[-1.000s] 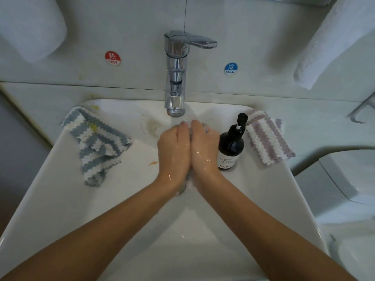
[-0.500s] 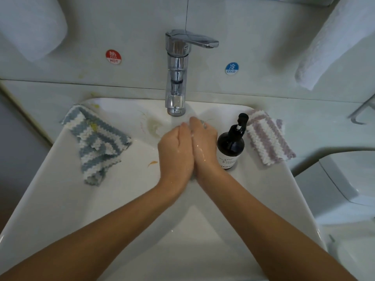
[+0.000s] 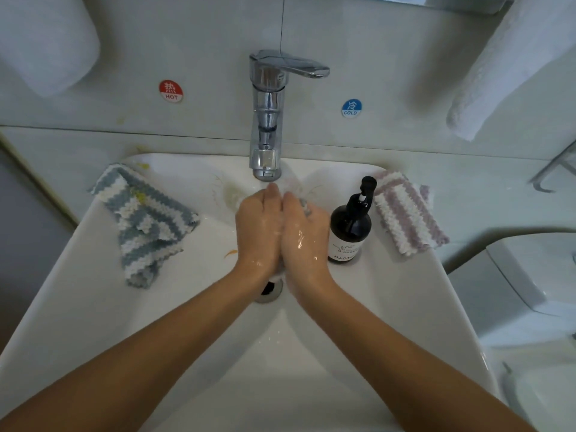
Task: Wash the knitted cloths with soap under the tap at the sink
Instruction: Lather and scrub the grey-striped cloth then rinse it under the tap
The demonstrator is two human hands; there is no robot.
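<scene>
My left hand and my right hand are pressed together under the chrome tap, wet, with water running over them. A small grey knitted cloth is squeezed between them; only a bit of it shows by the right hand's fingers. A blue-and-white striped knitted cloth lies over the left rim of the white sink. On the right rim lies a purple-and-white striped knitted cloth. A black soap pump bottle stands just right of my right hand.
The drain shows below my wrists. HOT and COLD stickers are on the wall. White towels hang at the upper right and upper left. A white toilet stands at the right.
Both hands have slid slightly forward towards the spout while rubbing. The cloth end that hung below my wrists is now hidden, and the drain has come into view.
</scene>
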